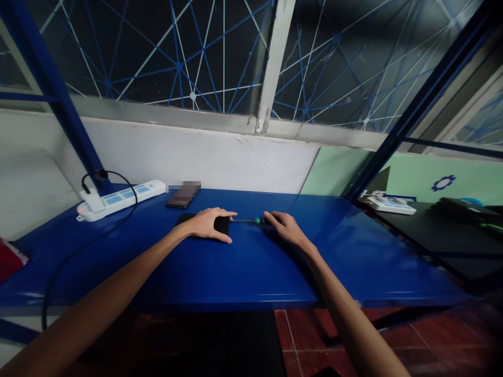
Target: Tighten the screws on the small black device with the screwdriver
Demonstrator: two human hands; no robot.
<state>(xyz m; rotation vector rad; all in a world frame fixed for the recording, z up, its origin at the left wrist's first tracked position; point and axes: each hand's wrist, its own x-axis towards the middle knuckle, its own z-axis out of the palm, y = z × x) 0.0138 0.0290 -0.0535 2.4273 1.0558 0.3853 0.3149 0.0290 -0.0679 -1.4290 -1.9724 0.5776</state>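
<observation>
A black flat rectangular object (222, 225) lies on the blue table, partly covered by my left hand (202, 222). My left thumb runs along its near edge and the fingers along its far edge, holding it in place. My right hand (283, 224) is closed around the handle of a screwdriver (257, 221) with a green and black grip. Its thin metal shaft points left and lies nearly level. The tip reaches the right edge of the black object, by my left fingertips; whether it touches cannot be made out.
Behind my left hand lies a dark phone (183, 196). A white power strip (121, 199) with a plugged-in charger stands at the back left, its black cable (86, 238) crossing the blue table (251, 272). Something red (11, 259) is at the left edge. Blue posts rise at both sides.
</observation>
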